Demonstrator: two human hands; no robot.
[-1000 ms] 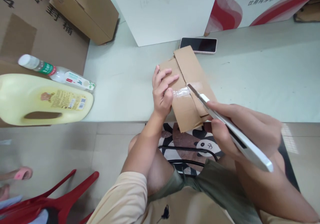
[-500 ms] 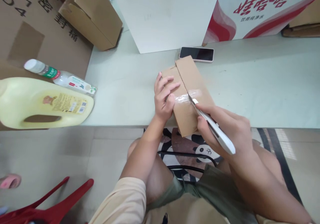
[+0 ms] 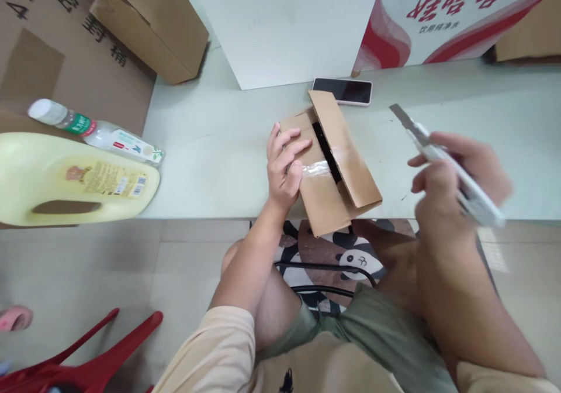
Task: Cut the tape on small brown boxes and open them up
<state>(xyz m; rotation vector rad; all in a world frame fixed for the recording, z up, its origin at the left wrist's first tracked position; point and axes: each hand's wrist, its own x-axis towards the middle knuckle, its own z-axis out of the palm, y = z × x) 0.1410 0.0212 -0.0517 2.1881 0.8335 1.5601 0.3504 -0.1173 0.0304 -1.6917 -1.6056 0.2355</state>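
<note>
While left hand [image 3: 283, 171] presses cardboard box [image 3: 322, 206], fingers spread, right hand [image 3: 447, 203] clutches utility knife [image 3: 460, 179] at box's three o'clock.

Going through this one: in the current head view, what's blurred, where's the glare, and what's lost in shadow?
Head view: the right grip and utility knife look smeared, probably motion blur; head view: clear tape on the small carton glints; head view: the gap between its flaps is too dark to show contents; head view: a bright patch marks the floor toward the right.
</note>
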